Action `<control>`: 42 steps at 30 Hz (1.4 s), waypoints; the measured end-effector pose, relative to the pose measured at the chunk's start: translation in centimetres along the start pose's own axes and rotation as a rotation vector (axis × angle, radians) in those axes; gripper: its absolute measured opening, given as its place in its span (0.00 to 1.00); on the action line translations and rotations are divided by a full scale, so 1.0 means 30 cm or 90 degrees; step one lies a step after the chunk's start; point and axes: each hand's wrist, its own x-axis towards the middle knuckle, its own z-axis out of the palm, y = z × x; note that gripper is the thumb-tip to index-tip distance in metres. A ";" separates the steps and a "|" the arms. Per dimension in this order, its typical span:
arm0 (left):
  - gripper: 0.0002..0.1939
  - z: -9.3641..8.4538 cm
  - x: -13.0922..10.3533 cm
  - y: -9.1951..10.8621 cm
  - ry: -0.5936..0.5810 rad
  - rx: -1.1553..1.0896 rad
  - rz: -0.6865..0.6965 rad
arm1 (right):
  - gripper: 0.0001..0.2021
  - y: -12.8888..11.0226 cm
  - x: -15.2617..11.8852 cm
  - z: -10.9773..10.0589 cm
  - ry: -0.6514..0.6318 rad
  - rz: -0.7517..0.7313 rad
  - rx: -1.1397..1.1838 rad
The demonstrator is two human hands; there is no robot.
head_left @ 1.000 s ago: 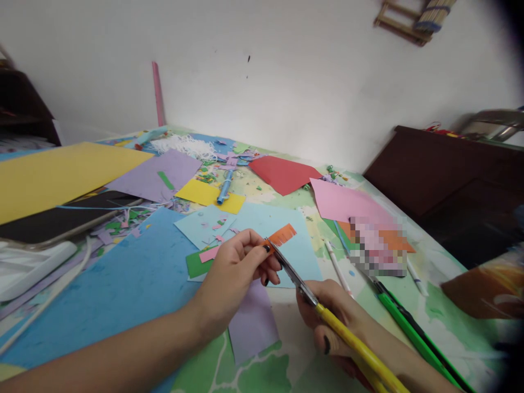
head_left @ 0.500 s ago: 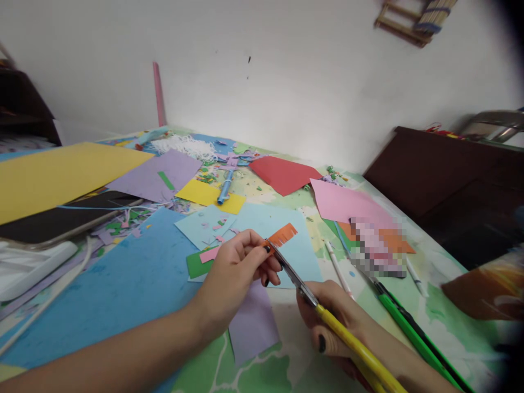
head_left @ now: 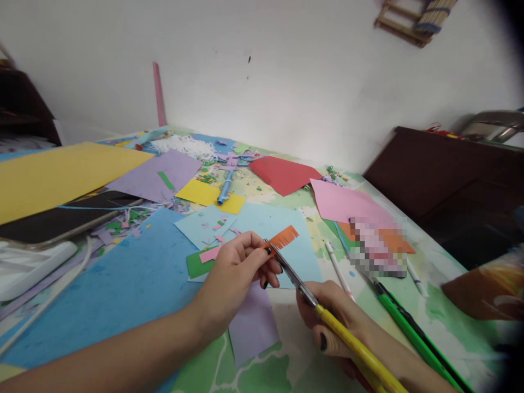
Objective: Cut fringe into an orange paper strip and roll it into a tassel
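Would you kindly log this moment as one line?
left hand: pinching fringed orange paper strip | right hand: holding yellow-handled metal scissors | blades: at strip | beyond: light-blue paper sheet

Orange strip [head_left: 285,237]: held end is hidden by the left hand [head_left: 245,259]. Scissors [head_left: 344,334]: handles leave the lower edge. Pixelated item [head_left: 379,248]: details are obscured.

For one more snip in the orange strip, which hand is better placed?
Probably the right hand: it holds the yellow-handled scissors, with the blades at the orange strip. The left hand pinches that strip, steadying it.
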 end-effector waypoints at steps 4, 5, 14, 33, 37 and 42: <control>0.05 -0.001 0.001 -0.009 -0.003 -0.010 -0.001 | 0.24 -0.004 0.007 0.002 0.007 -0.009 -0.014; 0.05 -0.002 0.000 -0.010 -0.002 -0.012 0.000 | 0.24 -0.006 0.010 0.002 0.002 -0.020 -0.023; 0.06 -0.004 0.001 -0.011 -0.003 -0.014 0.001 | 0.23 -0.005 0.014 0.001 0.016 -0.047 -0.040; 0.06 -0.005 0.003 -0.007 0.004 0.007 0.021 | 0.26 -0.006 0.001 0.004 -0.018 -0.019 0.020; 0.06 -0.004 0.004 -0.007 0.010 0.004 0.015 | 0.25 -0.019 0.002 0.006 -0.009 -0.016 -0.008; 0.06 -0.005 0.001 -0.005 0.009 0.004 0.014 | 0.25 -0.010 0.011 0.002 -0.007 -0.043 -0.011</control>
